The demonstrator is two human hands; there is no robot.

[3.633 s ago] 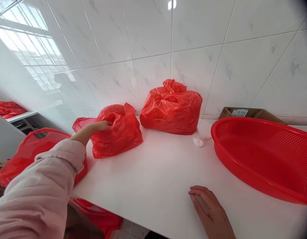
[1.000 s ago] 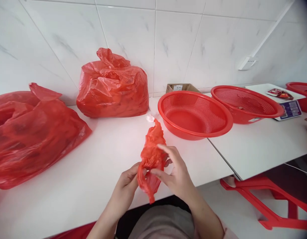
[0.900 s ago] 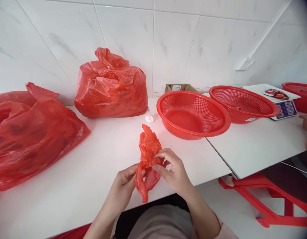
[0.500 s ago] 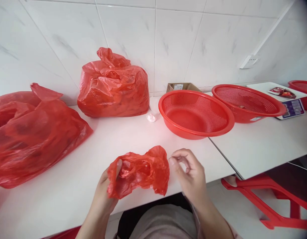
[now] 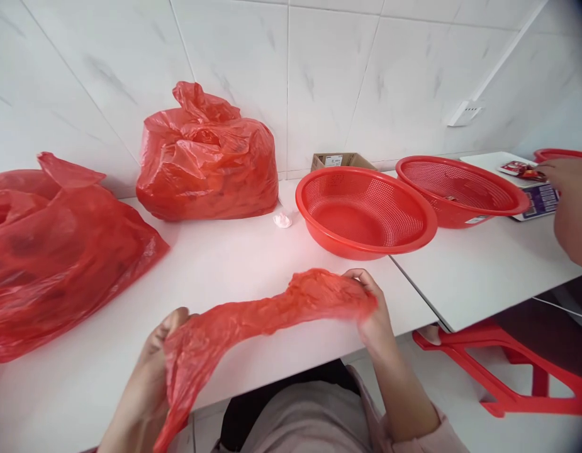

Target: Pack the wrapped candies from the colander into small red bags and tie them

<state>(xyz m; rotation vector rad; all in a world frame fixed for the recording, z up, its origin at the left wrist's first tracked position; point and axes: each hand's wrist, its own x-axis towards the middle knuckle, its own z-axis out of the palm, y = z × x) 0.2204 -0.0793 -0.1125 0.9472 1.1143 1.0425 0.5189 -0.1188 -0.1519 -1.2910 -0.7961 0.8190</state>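
A red plastic bag is stretched lengthwise between my two hands, just above the near edge of the white table. My left hand is closed on its left end, and a loose tail of it hangs down below. At the other end, my right hand grips the bunched plastic, with part of the fingers behind it. Beyond the bag stands a red perforated basin with nothing visible in it. A small crumpled pinkish-white scrap lies on the table to the basin's left.
Two filled red bags stand at the back and left. Rightward are a second red basin, a scale with red packets, and another person's arm. Behind sits a cardboard box; a red stool is lower right.
The crumpled bag has been pulled out long. My right hand, empty before, now holds its right end, while my left hand has moved left. Another person's arm has come in at the right.
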